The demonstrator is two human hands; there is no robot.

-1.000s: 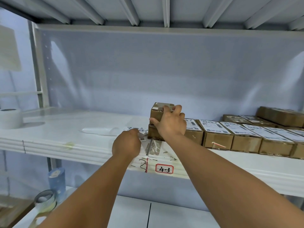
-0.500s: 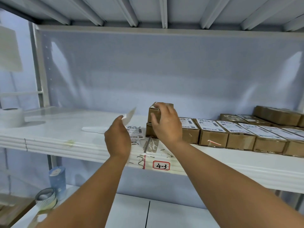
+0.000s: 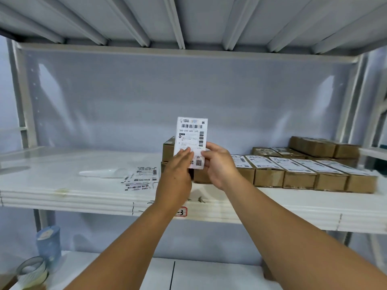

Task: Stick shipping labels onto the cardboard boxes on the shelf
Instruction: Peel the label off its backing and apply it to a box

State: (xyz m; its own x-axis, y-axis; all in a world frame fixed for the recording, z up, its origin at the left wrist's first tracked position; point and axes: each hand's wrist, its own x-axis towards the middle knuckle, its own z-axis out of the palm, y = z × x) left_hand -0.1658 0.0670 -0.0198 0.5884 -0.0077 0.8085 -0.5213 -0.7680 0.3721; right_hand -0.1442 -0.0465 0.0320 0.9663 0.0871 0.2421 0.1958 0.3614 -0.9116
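Head view, shipping label (image 3: 191, 132) upright, held by left hand (image 3: 176, 170), right hand (image 3: 218, 164)

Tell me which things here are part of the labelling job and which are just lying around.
Job: label held by left hand and right hand; stacked boxes behind it; loose labels on the shelf; labelled boxes, already done.
Lying about: tape roll and blue cup, lower left; white strip beside the loose labels.
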